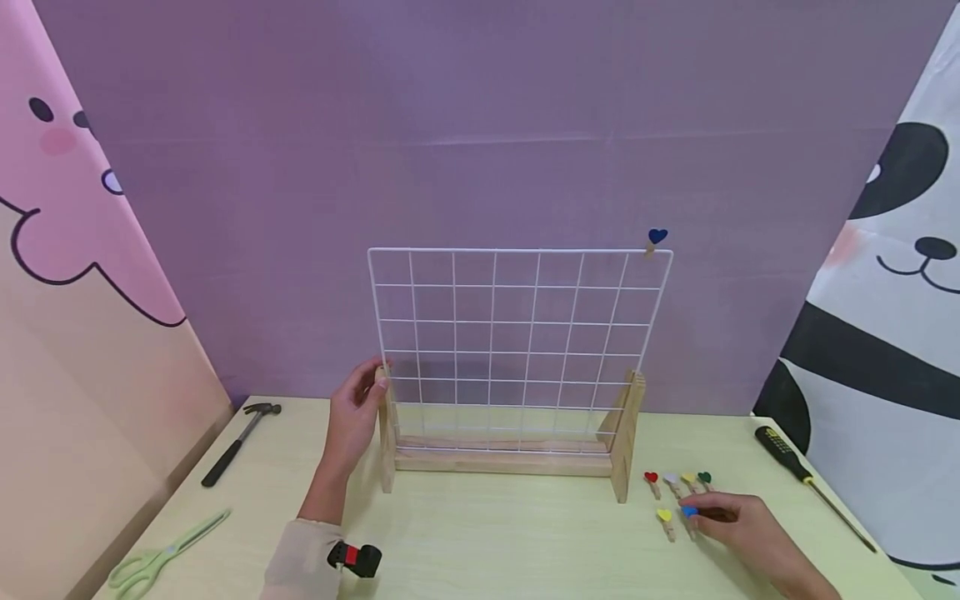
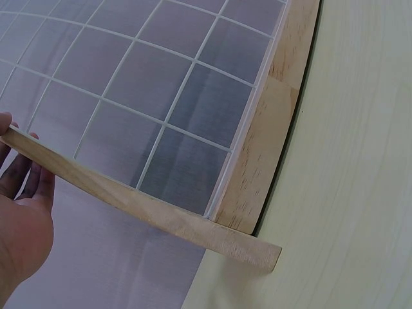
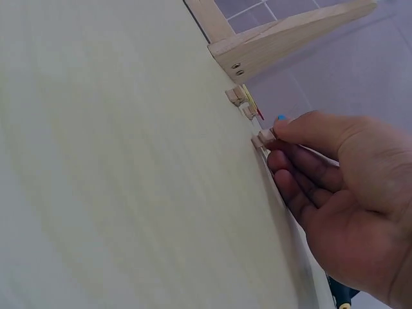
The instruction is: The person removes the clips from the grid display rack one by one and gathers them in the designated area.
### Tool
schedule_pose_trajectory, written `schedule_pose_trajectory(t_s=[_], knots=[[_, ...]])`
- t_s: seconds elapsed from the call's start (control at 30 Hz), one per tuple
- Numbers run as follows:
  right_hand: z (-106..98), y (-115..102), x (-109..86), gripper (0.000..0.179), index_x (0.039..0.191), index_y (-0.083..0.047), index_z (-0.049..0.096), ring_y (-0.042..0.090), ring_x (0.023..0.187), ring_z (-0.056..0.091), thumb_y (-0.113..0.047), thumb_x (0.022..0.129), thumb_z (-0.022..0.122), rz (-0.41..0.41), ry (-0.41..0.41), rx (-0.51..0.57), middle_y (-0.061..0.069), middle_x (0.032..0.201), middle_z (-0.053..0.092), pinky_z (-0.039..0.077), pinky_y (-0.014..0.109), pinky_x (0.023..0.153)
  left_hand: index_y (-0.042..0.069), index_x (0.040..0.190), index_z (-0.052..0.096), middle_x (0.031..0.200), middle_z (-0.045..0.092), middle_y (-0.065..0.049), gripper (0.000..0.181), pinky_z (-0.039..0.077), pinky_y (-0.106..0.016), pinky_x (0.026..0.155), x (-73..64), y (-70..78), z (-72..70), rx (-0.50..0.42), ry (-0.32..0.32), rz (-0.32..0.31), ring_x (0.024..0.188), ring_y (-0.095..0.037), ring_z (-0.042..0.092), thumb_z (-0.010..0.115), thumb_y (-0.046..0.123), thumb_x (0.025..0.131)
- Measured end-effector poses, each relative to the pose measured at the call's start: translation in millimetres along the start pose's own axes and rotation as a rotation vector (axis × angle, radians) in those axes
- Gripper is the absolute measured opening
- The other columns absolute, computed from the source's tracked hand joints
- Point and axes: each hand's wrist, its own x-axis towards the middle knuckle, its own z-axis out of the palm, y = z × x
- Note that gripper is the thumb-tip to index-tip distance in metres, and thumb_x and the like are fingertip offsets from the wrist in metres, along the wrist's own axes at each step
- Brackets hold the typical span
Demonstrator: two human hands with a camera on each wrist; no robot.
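A white wire grid stands upright in a wooden stand on the table. My left hand holds the top of the stand's left side post, thumb on one face and fingers on the other. Low at the right, my right hand pinches a wooden clothespin with a blue heart, close to the tabletop. Around it lie clothespins with a red heart, a pale heart, a green heart and yellow hearts. A dark blue heart clothespin is clipped on the grid's top right edge.
On the left of the table lie a hammer and pale green scissors. A screwdriver lies along the right edge. Behind the stand rises a purple backdrop, with printed panels on both sides.
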Motion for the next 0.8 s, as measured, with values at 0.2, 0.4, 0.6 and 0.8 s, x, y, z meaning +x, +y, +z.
schedule_pose_trajectory(t_s=[0.2,0.4,0.6,0.8], knots=[[2.9,1.4,0.1,0.033,0.122,-0.002,0.074,-0.008,0.091,0.060,-0.016,0.093,0.076,-0.041,0.017,-0.027,0.015,0.122,0.073,0.056,0.015,0.078,0.005,0.140,0.059,0.142,0.063,-0.017,0.036,0.048,-0.007,0.099,-0.6,0.1,-0.1,0.009,0.002,0.004,0.126,-0.015,0.060,0.058,0.007,0.104],[4.0,3.7,0.2,0.035,0.123,-0.003,0.074,-0.009,0.091,0.061,-0.017,0.092,0.077,-0.029,0.016,-0.008,0.012,0.121,0.074,0.056,0.016,0.078,0.002,0.141,0.058,0.143,0.062,-0.021,0.037,0.047,-0.007,0.100,-0.1,-0.5,0.7,0.006,0.008,0.013,0.126,-0.016,0.061,0.058,0.006,0.105],[2.4,1.4,-0.5,0.035,0.125,-0.003,0.073,-0.010,0.093,0.061,-0.019,0.094,0.075,-0.037,0.020,-0.009,0.014,0.124,0.073,0.056,0.015,0.079,0.004,0.141,0.059,0.142,0.063,-0.018,0.037,0.047,-0.008,0.100,0.0,-1.2,-0.9,0.000,0.008,0.001,0.125,-0.014,0.061,0.058,0.006,0.104],[-5.4,-1.2,-4.1,0.031,0.123,-0.003,0.074,-0.013,0.093,0.062,-0.017,0.096,0.073,-0.059,0.068,-0.030,0.018,0.126,0.073,0.056,0.015,0.079,0.003,0.141,0.059,0.142,0.063,-0.018,0.037,0.049,-0.009,0.098,0.9,-1.3,-0.9,-0.017,-0.001,-0.001,0.128,-0.026,0.060,0.058,0.006,0.104]])
